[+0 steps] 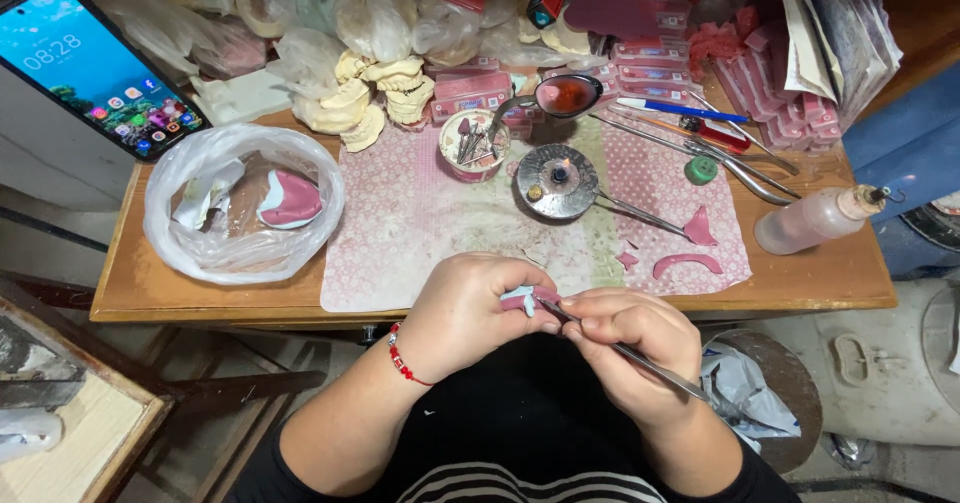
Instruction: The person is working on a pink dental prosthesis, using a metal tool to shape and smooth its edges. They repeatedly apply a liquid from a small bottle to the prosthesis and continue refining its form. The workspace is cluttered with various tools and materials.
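My left hand (465, 311) is closed around a small pink and white dental wax piece (522, 299), held in front of the table's near edge. A red bead bracelet (402, 356) circles that wrist. My right hand (630, 341) grips a thin metal instrument (640, 361), its tip touching the pink piece and its handle running down to the right. Both hands meet just below the wooden table (140, 283).
On the table: a plastic bag (240, 203) with pink wax, a round metal burner dish (556, 181), a cup of tools (472, 143), pink wax scraps (686, 261), a squeeze bottle (815, 219), plaster casts (375, 93), pink boxes (770, 83). A phone (95, 68) leans far left.
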